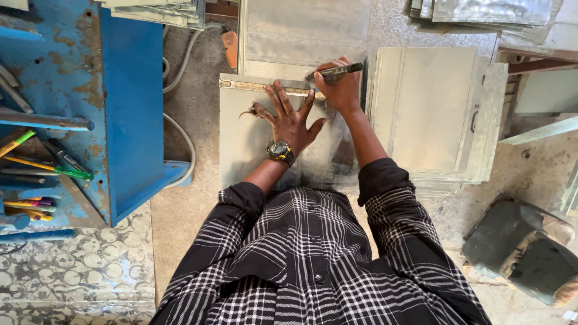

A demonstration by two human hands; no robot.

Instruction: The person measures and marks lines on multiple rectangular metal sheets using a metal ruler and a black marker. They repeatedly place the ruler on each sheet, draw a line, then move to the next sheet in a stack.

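The left hand (289, 119) lies flat with spread fingers on the ruler (265, 87) to keep it steady across the metal sheet (241, 144) on the floor, while the right hand (340, 87), closed around a marker (340, 71), keeps its tip at the ruler's edge.

The left hand (290, 117) presses a metal ruler (265, 87) flat on the sheet-metal panel (241, 141) while the right hand (338, 85) grips a marker (340, 70) at the ruler's edge.
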